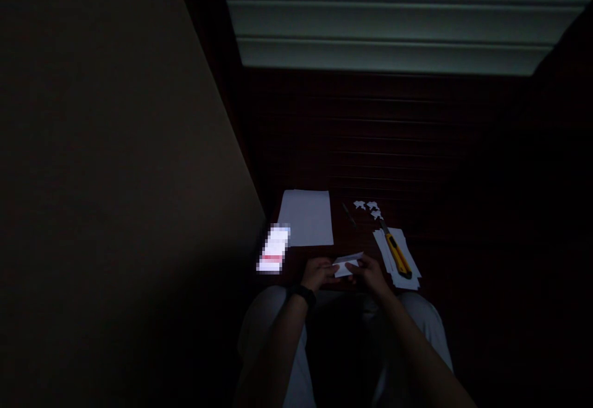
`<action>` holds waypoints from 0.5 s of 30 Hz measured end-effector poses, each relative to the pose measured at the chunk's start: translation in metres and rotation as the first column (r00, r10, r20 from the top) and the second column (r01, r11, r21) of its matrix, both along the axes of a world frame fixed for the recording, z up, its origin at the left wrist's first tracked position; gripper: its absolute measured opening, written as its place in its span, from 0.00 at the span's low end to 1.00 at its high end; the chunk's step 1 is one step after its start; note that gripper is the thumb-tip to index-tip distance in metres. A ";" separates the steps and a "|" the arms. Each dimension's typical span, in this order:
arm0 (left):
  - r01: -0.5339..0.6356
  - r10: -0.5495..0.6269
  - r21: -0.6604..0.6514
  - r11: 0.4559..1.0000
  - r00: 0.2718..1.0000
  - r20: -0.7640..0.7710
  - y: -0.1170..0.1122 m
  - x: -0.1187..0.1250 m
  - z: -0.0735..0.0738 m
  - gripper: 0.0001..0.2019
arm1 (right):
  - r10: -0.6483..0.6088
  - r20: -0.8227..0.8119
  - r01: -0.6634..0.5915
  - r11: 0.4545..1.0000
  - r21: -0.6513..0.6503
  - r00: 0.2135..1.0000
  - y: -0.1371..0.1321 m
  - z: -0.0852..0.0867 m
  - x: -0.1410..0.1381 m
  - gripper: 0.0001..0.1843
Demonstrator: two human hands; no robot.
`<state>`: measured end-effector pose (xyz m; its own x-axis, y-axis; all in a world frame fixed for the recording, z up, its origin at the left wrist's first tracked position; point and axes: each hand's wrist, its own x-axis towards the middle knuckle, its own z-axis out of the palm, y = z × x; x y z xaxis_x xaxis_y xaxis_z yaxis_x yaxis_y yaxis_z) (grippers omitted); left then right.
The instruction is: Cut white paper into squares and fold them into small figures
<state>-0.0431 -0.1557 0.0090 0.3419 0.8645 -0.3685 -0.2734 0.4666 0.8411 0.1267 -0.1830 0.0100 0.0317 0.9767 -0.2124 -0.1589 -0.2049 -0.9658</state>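
Note:
Between my two hands is a small piece of folded white paper (346, 267), held just above the near edge of the dark table. My left hand (319, 272), with a black band on its wrist, pinches the paper's left end. On the other side, my right hand (369, 273) grips the right end, its thumb lying on the paper. A raised flap shows along the far edge of the paper. The fingers beneath it are mostly hidden, and the scene is very dim.
A stack of white sheets (308, 217) lies at the back left, with a lit phone (274, 248) beside it. A yellow utility knife (397, 253) rests on cut paper pieces (413, 258) at right. Several small folded paper shapes (372, 206) and a thin pen-like object (349, 215) lie behind.

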 end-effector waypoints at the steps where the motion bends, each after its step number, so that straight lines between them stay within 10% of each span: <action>1: 0.000 0.000 0.001 1.000 1.000 0.000 0.000 0.000 0.000 0.13 | 0.002 0.002 -0.002 1.000 0.000 1.000 0.000 0.000 0.000 0.23; 15: 0.009 -0.010 -0.008 1.000 0.999 -0.053 0.000 0.000 0.001 0.14 | 0.017 0.028 -0.017 1.000 0.000 0.999 0.001 -0.001 0.002 0.22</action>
<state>-0.0434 -0.1553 0.0103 0.3296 0.8586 -0.3927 -0.2238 0.4751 0.8510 0.1287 -0.1821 0.0086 0.0212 0.9771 -0.2118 -0.1278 -0.2075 -0.9699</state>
